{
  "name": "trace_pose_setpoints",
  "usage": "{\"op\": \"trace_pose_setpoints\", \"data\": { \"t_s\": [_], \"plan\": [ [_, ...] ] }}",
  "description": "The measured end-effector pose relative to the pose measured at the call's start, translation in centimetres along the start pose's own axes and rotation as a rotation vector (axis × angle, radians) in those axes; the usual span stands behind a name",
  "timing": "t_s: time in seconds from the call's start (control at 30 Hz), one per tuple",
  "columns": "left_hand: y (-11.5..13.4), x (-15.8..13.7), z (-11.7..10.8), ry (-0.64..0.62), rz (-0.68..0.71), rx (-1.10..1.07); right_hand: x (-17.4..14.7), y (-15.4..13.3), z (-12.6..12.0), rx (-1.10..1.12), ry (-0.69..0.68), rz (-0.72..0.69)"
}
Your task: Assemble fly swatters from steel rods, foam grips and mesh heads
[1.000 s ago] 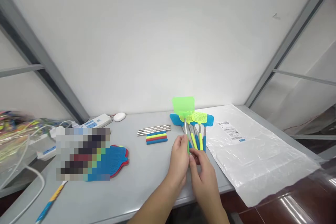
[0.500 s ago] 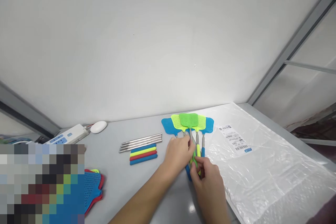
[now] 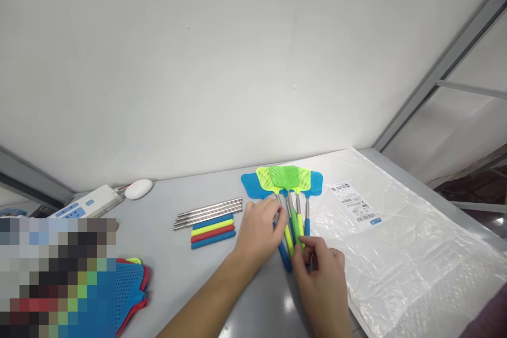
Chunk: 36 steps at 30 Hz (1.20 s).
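Observation:
Several fly swatters lie fanned out with their heads toward the wall. On top is a green fly swatter (image 3: 284, 177), its handle end pinched between the thumb and finger of my right hand (image 3: 321, 274). My left hand (image 3: 259, 229), fingers curled, rests over the handle of the leftmost blue fly swatter (image 3: 253, 185); whether it grips anything is hidden. Yellow-green swatters (image 3: 264, 179) flank the green one, and another blue swatter (image 3: 317, 184) lies at the right. Their shafts are metal, with coloured handles.
Several metal rods (image 3: 209, 212) and coloured handle sleeves (image 3: 213, 233) lie left of my hands. Loose swatter heads (image 3: 130, 280) are stacked at lower left. A power strip (image 3: 89, 203) and a white oval device (image 3: 138, 189) stand behind. A labelled clear plastic bag (image 3: 396, 243) covers the right side.
My left hand has shifted slightly left, away from the green swatter's shaft. My right hand still pinches the handle, slightly lower. The view has shifted a little.

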<state>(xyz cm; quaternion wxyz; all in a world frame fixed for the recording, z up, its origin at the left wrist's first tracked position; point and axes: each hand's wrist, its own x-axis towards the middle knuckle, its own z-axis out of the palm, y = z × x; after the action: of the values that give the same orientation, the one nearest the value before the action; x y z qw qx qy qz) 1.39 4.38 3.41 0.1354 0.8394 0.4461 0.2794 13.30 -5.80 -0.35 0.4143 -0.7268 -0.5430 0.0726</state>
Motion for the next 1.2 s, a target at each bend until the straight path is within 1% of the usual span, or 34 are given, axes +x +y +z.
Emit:
{"op": "trace_pose_setpoints", "data": {
  "t_s": [0.1, 0.23, 0.33, 0.4, 0.5, 0.57, 0.6, 0.63, 0.67, 0.7, 0.73, 0.83, 0.9, 0.97, 1.03, 1.13, 1.2],
  "plan": [
    [-1.5, -0.5, -2.1, 0.0, 0.056, 0.03, -0.1, 0.2, 0.1, -0.015, 0.007, -0.004],
    [-4.5, -2.4, -6.1, 0.028, 0.07, 0.074, -0.2, 0.5, 0.4, -0.046, 0.019, -0.047],
    [-6.5, -5.1, -9.1, 0.148, 0.013, 0.111, -0.2, 0.4, 0.4, -0.08, 0.027, -0.083],
    [-7.5, -7.4, -10.5, 0.215, -0.034, 0.123, -0.3, 0.3, 0.4, -0.103, 0.039, -0.101],
    [-7.9, -11.6, -11.3, 0.258, -0.073, 0.137, -0.6, 0.0, 0.1, -0.131, 0.084, -0.161],
    [-7.7, -14.3, -11.1, 0.234, -0.089, 0.143, -0.9, -0.4, -0.1, -0.149, 0.125, -0.219],
    [-7.4, -15.5, -10.9, 0.198, -0.076, 0.139, -1.0, -0.7, -0.1, -0.151, 0.124, -0.247],
    [-7.0, -16.5, -10.6, 0.144, -0.066, 0.14, -1.0, -1.2, 0.0, -0.145, 0.102, -0.279],
    [-6.7, -17.4, -10.3, 0.103, -0.073, 0.144, -1.0, -1.9, 0.1, -0.132, 0.052, -0.32],
    [-6.3, -18.0, -10.1, 0.079, -0.077, 0.144, -0.9, -2.8, 0.3, -0.119, -0.029, -0.369],
    [-6.0, -18.4, -10.0, 0.077, -0.085, 0.145, -0.6, -3.8, 0.6, -0.109, -0.125, -0.425],
    [-5.4, -19.0, -9.8, 0.135, -0.115, 0.164, 0.6, -7.6, 2.0, -0.129, -0.403, -0.569],
    [-5.3, -19.0, -9.8, 0.174, -0.116, 0.193, 2.0, -10.3, 3.6, -0.167, -0.527, -0.62],
    [-5.3, -19.2, -9.9, 0.198, -0.073, 0.21, 3.7, -12.6, 5.6, -0.202, -0.616, -0.668],
    [-5.5, -19.4, -9.9, 0.207, -0.028, 0.214, 5.7, -14.3, 8.0, -0.258, -0.661, -0.672],
    [-5.7, -19.9, -9.8, 0.215, -0.006, 0.205, 8.4, -15.7, 11.3, -0.273, -0.724, -0.705],
    [-5.7, -20.1, -9.6, 0.222, -0.012, 0.19, 9.6, -16.1, 12.9, -0.277, -0.762, -0.721]
  ]
}}
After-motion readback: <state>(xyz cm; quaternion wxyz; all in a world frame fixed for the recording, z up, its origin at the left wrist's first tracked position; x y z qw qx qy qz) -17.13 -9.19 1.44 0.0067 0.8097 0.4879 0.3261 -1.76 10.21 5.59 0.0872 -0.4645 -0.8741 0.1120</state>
